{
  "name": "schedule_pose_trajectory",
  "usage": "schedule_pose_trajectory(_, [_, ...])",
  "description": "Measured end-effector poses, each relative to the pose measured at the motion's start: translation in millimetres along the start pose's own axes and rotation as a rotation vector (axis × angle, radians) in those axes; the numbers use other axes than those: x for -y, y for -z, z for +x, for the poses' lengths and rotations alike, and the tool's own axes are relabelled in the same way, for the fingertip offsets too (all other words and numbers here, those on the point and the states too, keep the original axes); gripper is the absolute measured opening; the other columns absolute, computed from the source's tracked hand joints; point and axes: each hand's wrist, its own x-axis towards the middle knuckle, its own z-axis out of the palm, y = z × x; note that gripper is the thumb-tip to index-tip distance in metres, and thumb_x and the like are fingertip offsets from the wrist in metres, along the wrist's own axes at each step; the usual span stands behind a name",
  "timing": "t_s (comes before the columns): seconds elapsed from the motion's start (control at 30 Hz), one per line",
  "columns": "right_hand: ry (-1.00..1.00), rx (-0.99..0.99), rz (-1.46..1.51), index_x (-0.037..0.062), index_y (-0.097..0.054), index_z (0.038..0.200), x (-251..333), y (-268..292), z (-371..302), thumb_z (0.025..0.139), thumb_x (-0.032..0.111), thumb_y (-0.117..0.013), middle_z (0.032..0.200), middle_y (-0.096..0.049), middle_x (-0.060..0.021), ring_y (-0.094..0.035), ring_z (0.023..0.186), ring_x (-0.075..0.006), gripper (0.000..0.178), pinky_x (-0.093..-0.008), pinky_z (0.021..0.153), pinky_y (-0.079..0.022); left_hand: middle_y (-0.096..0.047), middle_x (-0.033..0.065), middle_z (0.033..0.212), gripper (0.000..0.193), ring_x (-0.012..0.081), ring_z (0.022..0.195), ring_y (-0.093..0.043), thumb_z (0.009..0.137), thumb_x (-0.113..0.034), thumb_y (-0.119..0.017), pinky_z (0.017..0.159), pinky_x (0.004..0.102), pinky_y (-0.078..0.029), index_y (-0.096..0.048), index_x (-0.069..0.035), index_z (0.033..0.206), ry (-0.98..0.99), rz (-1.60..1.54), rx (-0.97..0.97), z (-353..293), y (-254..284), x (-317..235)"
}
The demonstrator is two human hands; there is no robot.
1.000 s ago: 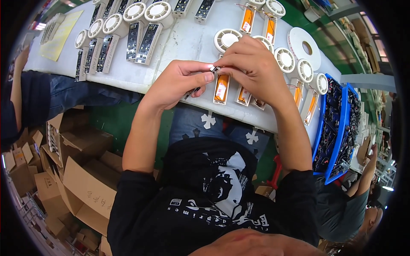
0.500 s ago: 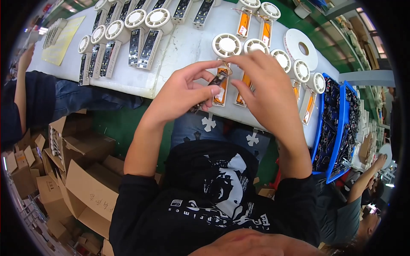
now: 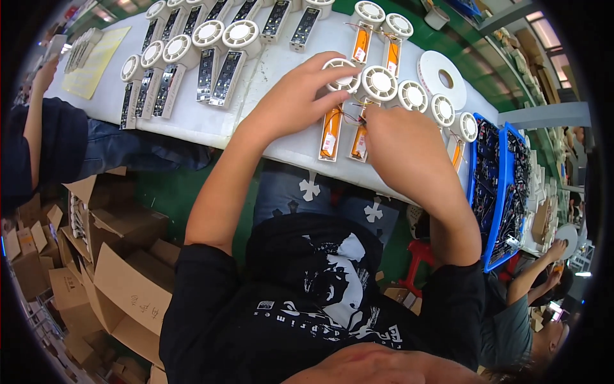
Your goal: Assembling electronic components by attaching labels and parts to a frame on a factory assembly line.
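Observation:
My left hand (image 3: 300,96) grips the round white head of a handheld fan housing (image 3: 330,134), fingers and thumb around its rim. That housing lies on the table with an orange battery in its open handle. Closed fingertips of my right hand (image 3: 406,147) pinch thin red and black wires (image 3: 350,119) running from this housing. Whatever else sits under the right fingers is hidden. Partly covered by that hand is a second fan housing (image 3: 379,83), also with an orange battery. More open housings (image 3: 412,96) stand in a row to the right.
Fans with dark circuit boards (image 3: 227,78) line the left of the white table (image 3: 268,70). A white tape roll (image 3: 441,78) lies at back right, beside blue trays (image 3: 495,192) of dark parts. Cardboard boxes (image 3: 131,294) and a red stool (image 3: 419,262) are below. A person's arm (image 3: 35,109) is left.
My left hand has moved from holding a dark circuit board to gripping the fan head; the board no longer shows. My right hand has come down and closed on the wires.

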Motion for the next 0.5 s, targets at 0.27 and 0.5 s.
schedule_pose_trajectory(0.27, [0.088,0.31,0.293,-0.0048,-0.068,0.092,-15.2,9.6,32.8,0.091,0.017,-0.065,0.077,-0.067,-0.0203,-0.068,0.07,-0.0314,0.023,-0.0406,0.067,-0.051,-0.058,0.0165,0.13,0.037,0.0335,0.112,-0.061,0.086,-0.023,-0.076,0.091,0.0408,-0.052,-0.072,-0.02,0.123,0.057,0.146,-0.111,-30.6,6.8,-2.8])
schedule_pose_trajectory(0.5, [0.037,0.132,0.527,-0.0046,-0.07,0.095,-13.3,-7.9,30.9,0.089,0.034,-0.072,0.068,-0.065,-0.0199,-0.066,0.063,-0.0281,0.039,-0.0383,0.061,-0.05,-0.054,0.0183,0.137,0.041,0.0361,0.118,-0.06,0.086,-0.018,-0.075,0.094,0.0406,-0.052,-0.071,-0.02,0.127,0.022,0.162,-0.173,-45.4,8.8,-0.5])
